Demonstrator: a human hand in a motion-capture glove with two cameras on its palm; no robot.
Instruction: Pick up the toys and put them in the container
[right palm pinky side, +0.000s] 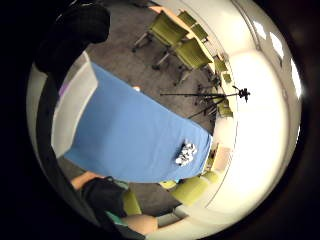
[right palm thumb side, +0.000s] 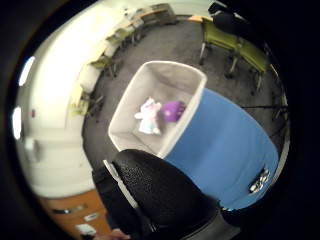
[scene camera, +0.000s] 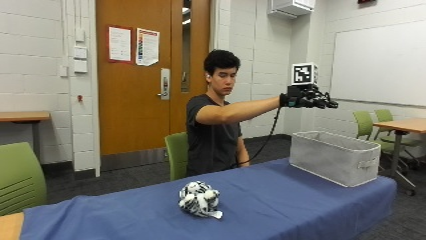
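Outside view: hand raised above container, fingers seemingly extended.

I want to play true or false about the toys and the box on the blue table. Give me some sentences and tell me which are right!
1. The gloved right hand is held up above the grey fabric container. True.
2. The black-and-white striped plush toy is inside the container. False: it lies on the blue tablecloth, apart from the container.
3. A white plush toy and a purple toy lie in the container. True.
4. The container stands on the floor. False: it stands at one end of the table.
5. The person is standing on the table. False: the person is behind it.
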